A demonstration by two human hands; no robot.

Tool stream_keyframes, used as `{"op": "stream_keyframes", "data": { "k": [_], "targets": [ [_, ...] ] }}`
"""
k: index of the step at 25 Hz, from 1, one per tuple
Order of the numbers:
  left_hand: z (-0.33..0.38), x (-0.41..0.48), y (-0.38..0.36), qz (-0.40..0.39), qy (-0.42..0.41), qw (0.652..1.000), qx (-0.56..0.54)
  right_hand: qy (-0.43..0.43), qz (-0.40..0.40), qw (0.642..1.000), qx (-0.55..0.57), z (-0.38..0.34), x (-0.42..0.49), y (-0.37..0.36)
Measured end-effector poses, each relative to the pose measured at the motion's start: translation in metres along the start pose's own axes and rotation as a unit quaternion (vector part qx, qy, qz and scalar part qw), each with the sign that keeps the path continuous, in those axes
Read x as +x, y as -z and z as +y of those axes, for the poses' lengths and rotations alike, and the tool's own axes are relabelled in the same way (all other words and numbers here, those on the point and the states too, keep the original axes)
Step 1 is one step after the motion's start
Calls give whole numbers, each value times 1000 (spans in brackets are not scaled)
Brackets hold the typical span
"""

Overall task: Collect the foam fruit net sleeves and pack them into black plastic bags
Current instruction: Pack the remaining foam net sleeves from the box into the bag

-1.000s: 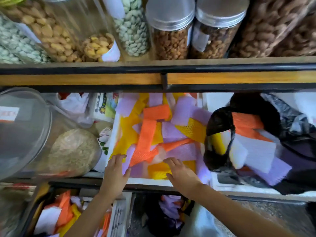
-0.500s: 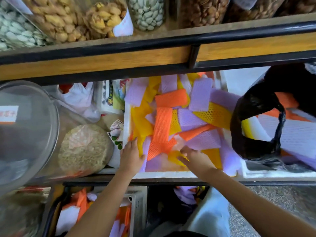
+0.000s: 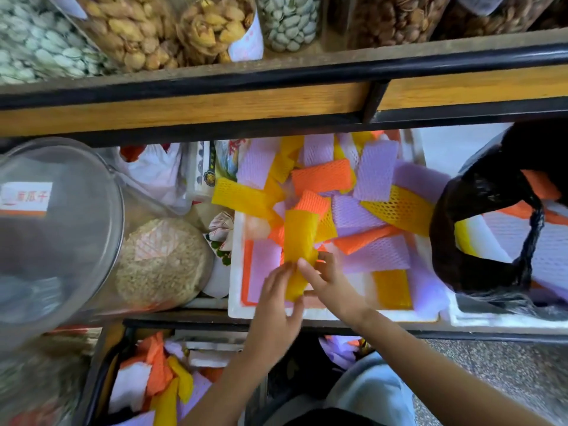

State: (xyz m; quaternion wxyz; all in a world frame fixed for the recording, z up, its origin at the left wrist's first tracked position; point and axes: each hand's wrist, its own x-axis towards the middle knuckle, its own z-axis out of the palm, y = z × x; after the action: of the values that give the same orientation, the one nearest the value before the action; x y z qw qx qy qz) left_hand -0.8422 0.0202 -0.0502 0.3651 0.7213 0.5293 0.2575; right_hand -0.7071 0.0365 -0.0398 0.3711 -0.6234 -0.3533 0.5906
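Note:
A white foam box [image 3: 235,290] on the lower shelf holds several foam net sleeves in purple, orange and yellow. Both hands meet at its front on one yellow sleeve [image 3: 299,238] that stands up from the pile. My left hand [image 3: 278,298] pinches its lower end from the left. My right hand [image 3: 327,279] grips it from the right, fingers curled. A black plastic bag [image 3: 479,219] sits open to the right, with orange, white, purple and yellow sleeves inside.
A big clear jar [image 3: 61,229] with grain lies on the left of the shelf. The wooden shelf edge [image 3: 184,109] with nut jars hangs overhead. Below, a crate [image 3: 153,382] holds more sleeves. White plastic bags and packets lie behind the jar.
Both hands came together from the box's front corners and lifted a yellow sleeve out of the pile. An orange sleeve that lay on top has shifted. The view has dipped and swung left.

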Motion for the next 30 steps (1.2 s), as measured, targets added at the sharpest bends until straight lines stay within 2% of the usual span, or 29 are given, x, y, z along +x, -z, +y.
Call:
{"op": "stream_keyframes", "data": {
  "k": [3,5,7,10,12,15,18,20,22,24,26,28,30],
  "targets": [
    [-2,-7,-5,-53,-47,997,27,5,76,996,-52,4,3,16],
    [-16,1,-3,-26,-30,998,54,-15,104,991,-83,10,2,34],
    [-41,16,-3,-5,32,993,110,-30,113,985,-126,16,-2,49],
    [-74,36,-9,-73,157,960,219,-42,113,979,-167,23,-6,58],
    [-84,39,-17,-71,190,946,253,-50,108,977,-176,26,-8,60],
    [-78,38,-16,21,199,964,173,-53,97,973,-200,27,-12,63],
    [-67,31,2,128,205,967,84,-57,108,969,-214,25,-13,66],
    [-52,25,12,187,160,968,52,-61,124,962,-234,23,-10,63],
    [-31,24,11,210,90,972,48,-52,127,960,-245,20,-5,53],
    [-9,24,-2,164,30,986,25,-27,115,969,-216,16,-2,39],
    [9,23,-20,63,-8,998,-17,-4,90,988,-127,10,-3,28],
    [21,18,-34,-29,-18,998,-53,23,62,997,-44,9,-5,28],
    [23,19,-37,-79,-23,993,-86,32,82,995,-40,16,-5,42]
  ]
}}
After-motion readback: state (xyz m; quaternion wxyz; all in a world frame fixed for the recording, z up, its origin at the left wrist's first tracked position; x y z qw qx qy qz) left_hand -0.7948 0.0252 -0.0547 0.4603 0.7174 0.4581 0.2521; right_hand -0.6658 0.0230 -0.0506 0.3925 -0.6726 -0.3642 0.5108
